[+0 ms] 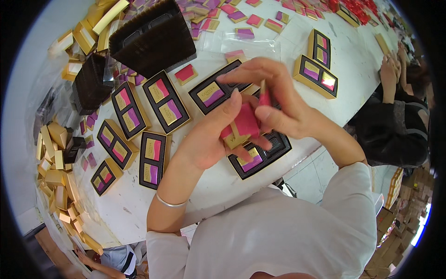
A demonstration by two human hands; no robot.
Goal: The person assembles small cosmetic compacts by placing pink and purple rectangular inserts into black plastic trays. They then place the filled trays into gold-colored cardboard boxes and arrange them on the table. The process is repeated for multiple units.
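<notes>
Above a black tray, left fingers grasp a pink box, right fingers another box.

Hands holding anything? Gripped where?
Left hand: pink-gold box, thumb at its edge, fingers beneath. Right hand: another small box; blur hides the exact grip.

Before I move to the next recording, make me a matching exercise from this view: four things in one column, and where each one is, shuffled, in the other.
Things
1. silver bangle
2. small pink-and-gold box
3. tall stack of black trays
4. plain gold cartons

Places
A. heaped along the left side of the white table
B. around the left forearm
C. at the picture's upper left
D. in the left hand

Right pairs: 1-B, 2-D, 3-C, 4-A
</notes>
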